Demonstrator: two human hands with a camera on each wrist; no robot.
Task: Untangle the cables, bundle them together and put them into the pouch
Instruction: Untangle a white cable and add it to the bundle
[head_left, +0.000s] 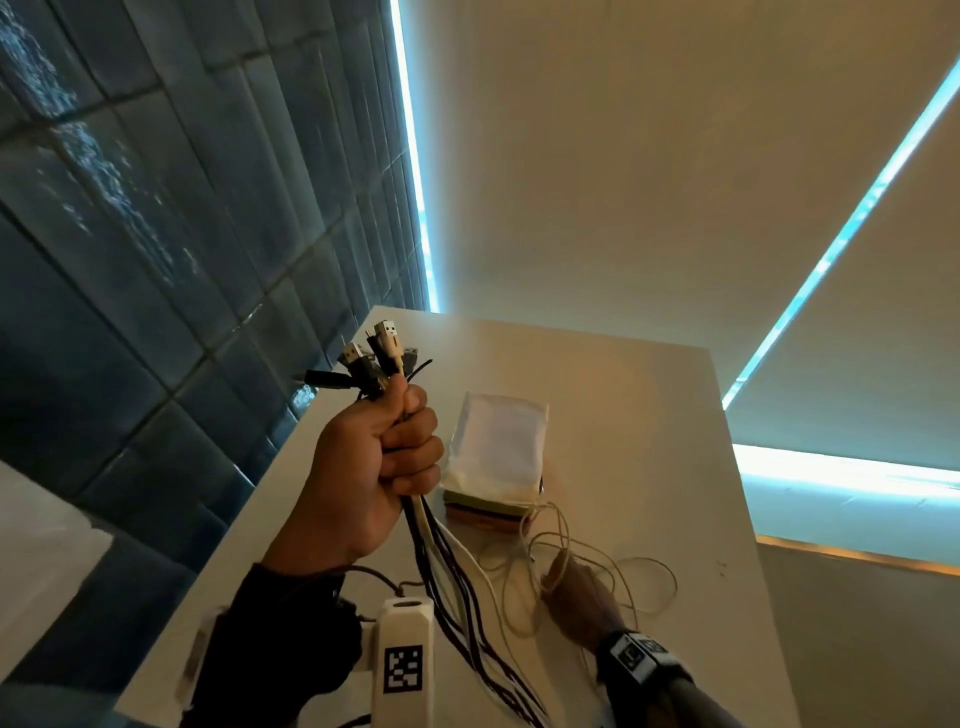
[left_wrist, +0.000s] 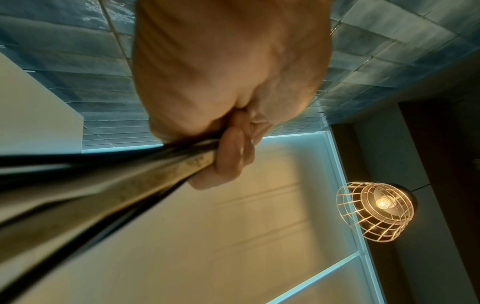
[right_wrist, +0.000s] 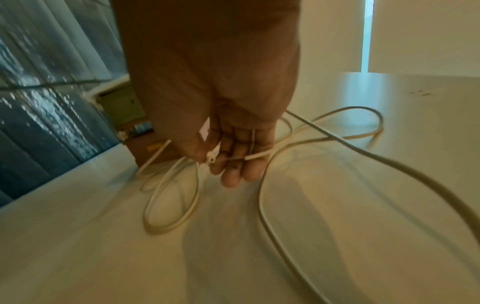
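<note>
Left hand (head_left: 371, 467) clenches the cables (head_left: 441, 566) upright, plugs up; right hand (right_wrist: 223, 131), lower, pinches the white cable (right_wrist: 262, 205) trailing across the surface (right_wrist: 337, 257) behind its fingers (right_wrist: 231, 176).

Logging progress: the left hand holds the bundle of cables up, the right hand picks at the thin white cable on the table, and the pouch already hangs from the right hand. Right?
Not the pouch: the head view shows it lying on the table, untouched.

The pouch (head_left: 501, 441) lies on the table (head_left: 649, 395), atop a small stack. A loose cable (head_left: 597, 566) sprawls in front of it; the gripped cable bundle (head_left: 447, 561) hangs to its left.
</note>
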